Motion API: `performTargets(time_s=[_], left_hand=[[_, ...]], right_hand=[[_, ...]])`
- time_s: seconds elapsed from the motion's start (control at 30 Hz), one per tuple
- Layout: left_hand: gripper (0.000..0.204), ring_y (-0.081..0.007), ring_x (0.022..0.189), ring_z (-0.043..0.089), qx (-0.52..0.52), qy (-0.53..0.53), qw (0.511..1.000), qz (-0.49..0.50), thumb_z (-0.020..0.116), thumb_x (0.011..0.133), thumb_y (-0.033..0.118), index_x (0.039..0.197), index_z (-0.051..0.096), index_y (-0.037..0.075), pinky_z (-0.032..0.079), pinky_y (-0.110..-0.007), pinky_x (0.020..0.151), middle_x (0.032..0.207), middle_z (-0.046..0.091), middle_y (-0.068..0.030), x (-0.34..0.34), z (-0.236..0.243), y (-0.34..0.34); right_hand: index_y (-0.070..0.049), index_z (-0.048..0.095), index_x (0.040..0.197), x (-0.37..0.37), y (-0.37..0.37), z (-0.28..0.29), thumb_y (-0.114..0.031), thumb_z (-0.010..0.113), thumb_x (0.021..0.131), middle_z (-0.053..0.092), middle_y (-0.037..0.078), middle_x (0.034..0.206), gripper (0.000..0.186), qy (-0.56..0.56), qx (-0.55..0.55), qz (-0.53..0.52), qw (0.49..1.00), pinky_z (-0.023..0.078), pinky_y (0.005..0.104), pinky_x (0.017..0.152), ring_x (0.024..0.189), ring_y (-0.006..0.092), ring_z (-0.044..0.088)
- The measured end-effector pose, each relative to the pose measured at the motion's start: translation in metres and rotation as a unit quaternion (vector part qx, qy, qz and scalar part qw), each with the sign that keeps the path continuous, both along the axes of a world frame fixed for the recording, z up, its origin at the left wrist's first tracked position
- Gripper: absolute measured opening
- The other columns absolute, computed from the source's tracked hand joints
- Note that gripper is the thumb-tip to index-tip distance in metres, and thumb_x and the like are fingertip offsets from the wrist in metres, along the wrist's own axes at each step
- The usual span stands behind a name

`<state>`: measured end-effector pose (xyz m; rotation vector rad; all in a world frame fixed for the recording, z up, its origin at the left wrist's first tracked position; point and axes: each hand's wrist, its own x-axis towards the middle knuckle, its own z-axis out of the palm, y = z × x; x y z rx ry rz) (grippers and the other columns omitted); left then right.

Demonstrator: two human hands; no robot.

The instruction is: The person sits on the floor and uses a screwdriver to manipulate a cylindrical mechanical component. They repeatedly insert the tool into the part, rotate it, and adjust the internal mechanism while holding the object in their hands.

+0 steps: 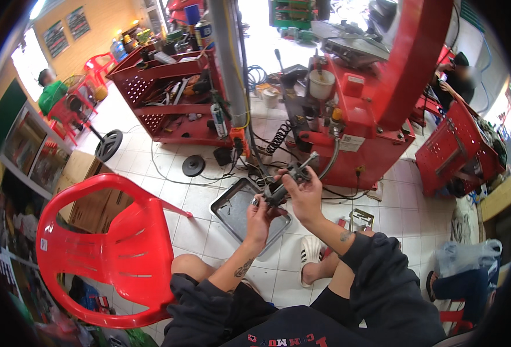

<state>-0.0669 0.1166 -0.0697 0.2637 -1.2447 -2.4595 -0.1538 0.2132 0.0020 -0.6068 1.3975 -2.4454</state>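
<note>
Above a grey metal tray [214,207] on the floor, both hands hold one dark metal machine part [275,192]. It has a long body with a bulkier end and a silvery rod or bolt sticking out near the right hand. My left hand [259,221] is closed round the lower end. My right hand [305,195] grips the upper end, thumb on top and fingers partly hidden behind it. The part's exact kind cannot be made out. A few small metal pieces [226,206] lie in the tray's left side.
A red plastic chair [122,254] stands at my left. Ahead are a red tool cart [174,124], a grey post [230,63] and a red machine [359,150], with cables across the tiles. A metal bracket [361,220] lies right. Other people sit far left and right.
</note>
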Motion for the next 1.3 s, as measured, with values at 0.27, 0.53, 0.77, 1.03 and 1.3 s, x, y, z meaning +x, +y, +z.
performTargets(time_s=[0.27, 0.53, 0.77, 1.03, 1.3], left_hand=[[0.040, -0.0188, 0.080, 0.063, 0.148, -0.004, 0.989, 0.004, 0.039, 0.104, 0.041, 0.118, 0.053, 0.006, 0.053, -0.035, 0.075, 0.102, 0.066, -0.0080, -0.005, 0.007, 0.002], [0.050, -0.0181, 0.072, 0.066, 0.076, -0.059, 0.995, -0.017, 0.040, 0.102, 0.050, 0.122, 0.052, 0.006, 0.054, -0.035, 0.073, 0.101, 0.067, -0.0107, -0.005, 0.008, 0.002], [0.042, -0.0199, 0.071, 0.066, 0.052, -0.019, 0.998, 0.000, 0.040, 0.104, 0.042, 0.118, 0.055, 0.005, 0.055, -0.037, 0.077, 0.103, 0.068, -0.0160, -0.007, 0.007, 0.005], [0.066, -0.0198, 0.087, 0.065, 0.165, -0.037, 0.983, -0.072, 0.028, 0.100, 0.063, 0.126, 0.053, 0.008, 0.050, -0.036, 0.085, 0.102, 0.067, -0.0077, -0.003, 0.034, 0.008], [0.039, -0.0166, 0.065, 0.065, 0.072, -0.072, 0.993, 0.067, 0.054, 0.100, 0.039, 0.098, 0.063, 0.001, 0.057, -0.030, 0.065, 0.083, 0.068, -0.0070, -0.005, 0.024, 0.000]], right_hand=[[-0.002, 0.052, 0.111, 0.002, 0.003, 0.004, -0.007, 0.073, 0.087, 0.067, 0.007, 0.104, 0.032, 0.019, -0.003, 0.001, 1.000, 0.053, 0.0246, 0.083, 0.093, 0.0090, 0.063], [0.002, 0.047, 0.117, -0.002, 0.005, -0.001, -0.013, 0.077, 0.085, 0.066, 0.006, 0.100, 0.046, -0.021, -0.006, -0.007, 1.000, 0.053, 0.0233, 0.075, 0.086, 0.0091, 0.063], [0.000, 0.053, 0.111, -0.007, 0.005, -0.001, -0.009, 0.072, 0.089, 0.068, 0.009, 0.101, 0.030, -0.078, -0.020, -0.027, 0.996, 0.056, 0.0265, 0.072, 0.088, 0.0133, 0.067], [-0.002, 0.056, 0.112, 0.000, 0.009, -0.003, -0.009, 0.068, 0.091, 0.069, 0.008, 0.103, 0.025, -0.039, 0.017, 0.000, 0.999, 0.057, 0.0294, 0.080, 0.094, 0.0152, 0.068], [-0.005, 0.052, 0.126, -0.030, 0.022, -0.001, -0.033, 0.058, 0.099, 0.065, 0.003, 0.112, 0.039, -0.092, 0.140, 0.136, 0.976, 0.050, 0.0239, 0.078, 0.100, 0.0092, 0.062]])
